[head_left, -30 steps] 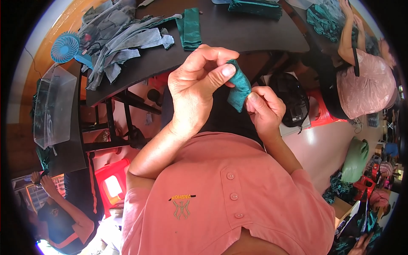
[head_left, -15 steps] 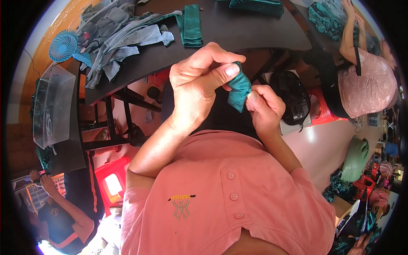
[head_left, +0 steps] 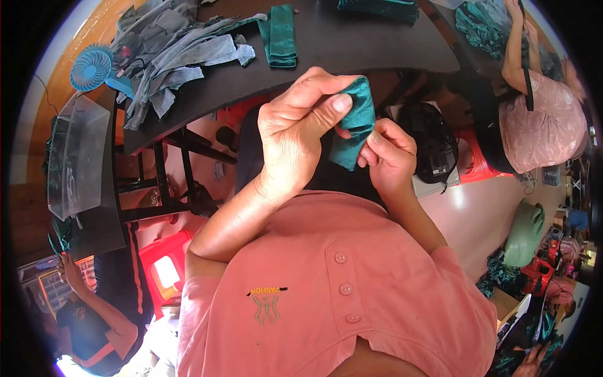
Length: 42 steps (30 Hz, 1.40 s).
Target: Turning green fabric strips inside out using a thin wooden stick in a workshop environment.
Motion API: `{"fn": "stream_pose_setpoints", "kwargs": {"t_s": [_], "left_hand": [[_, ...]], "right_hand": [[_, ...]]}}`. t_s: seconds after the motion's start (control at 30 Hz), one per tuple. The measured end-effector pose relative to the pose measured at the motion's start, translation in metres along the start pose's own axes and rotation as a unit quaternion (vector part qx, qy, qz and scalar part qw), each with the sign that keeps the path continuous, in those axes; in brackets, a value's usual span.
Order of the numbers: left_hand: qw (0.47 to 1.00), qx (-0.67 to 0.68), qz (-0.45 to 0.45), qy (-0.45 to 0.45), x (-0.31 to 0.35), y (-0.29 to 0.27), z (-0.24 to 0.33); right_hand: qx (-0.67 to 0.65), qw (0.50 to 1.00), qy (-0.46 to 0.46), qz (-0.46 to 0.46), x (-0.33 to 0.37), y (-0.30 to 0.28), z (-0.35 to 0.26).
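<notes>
Between my two hands, just off the table's near edge, is a short dark green velvet strip (head_left: 360, 113). My left hand (head_left: 301, 122) pinches its upper left side between thumb and fingers. Lower down, my right hand (head_left: 391, 154) grips the right edge, thumb on top. Creases run across the cloth between the two grips, and its lower end hangs free. On the table beyond lie a folded green velvet strip (head_left: 280, 38) and a stack of green velvet pieces (head_left: 380, 9).
Grey-green fabric strips (head_left: 182, 63) cover the table's left part beside a small blue fan (head_left: 92, 67). A clear plastic bin (head_left: 81, 157) stands further left. A black bag (head_left: 428, 141) and a red stool (head_left: 474, 157) are on the right. Other people work at both sides.
The green strip has been straightened and turned, so more of its face shows and its top reaches higher. Both hands keep hold, with small shifts.
</notes>
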<state>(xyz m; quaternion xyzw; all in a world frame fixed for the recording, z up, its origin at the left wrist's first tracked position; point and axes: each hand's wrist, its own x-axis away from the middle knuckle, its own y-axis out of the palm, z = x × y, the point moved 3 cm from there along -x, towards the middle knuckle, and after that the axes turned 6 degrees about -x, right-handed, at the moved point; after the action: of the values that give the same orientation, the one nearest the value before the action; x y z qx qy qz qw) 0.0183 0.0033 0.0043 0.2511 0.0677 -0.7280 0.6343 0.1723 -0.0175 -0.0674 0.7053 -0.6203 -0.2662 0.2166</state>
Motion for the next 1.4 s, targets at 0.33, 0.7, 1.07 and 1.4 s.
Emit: {"fn": "stream_pose_setpoints", "kwargs": {"t_s": [0.33, 0.7, 1.07, 1.4], "left_hand": [[0.982, -0.169, -0.013, 0.079, -0.004, -0.002, 0.003], [0.926, -0.316, 0.002, 0.206, -0.020, -0.014, 0.029], [0.833, -0.394, -0.186, 0.340, 0.038, 0.025, -0.005], [0.994, -0.103, 0.037, -0.027, 0.002, -0.024, 0.008]], "right_hand": [[0.088, 0.994, -0.063, -0.003, -0.001, 0.005, -0.005], [0.150, 0.987, 0.060, -0.023, -0.004, -0.005, -0.019], [0.176, 0.984, -0.003, 0.031, -0.021, 0.018, -0.025], [0.246, 0.966, -0.075, -0.006, -0.008, 0.018, -0.024]]}}
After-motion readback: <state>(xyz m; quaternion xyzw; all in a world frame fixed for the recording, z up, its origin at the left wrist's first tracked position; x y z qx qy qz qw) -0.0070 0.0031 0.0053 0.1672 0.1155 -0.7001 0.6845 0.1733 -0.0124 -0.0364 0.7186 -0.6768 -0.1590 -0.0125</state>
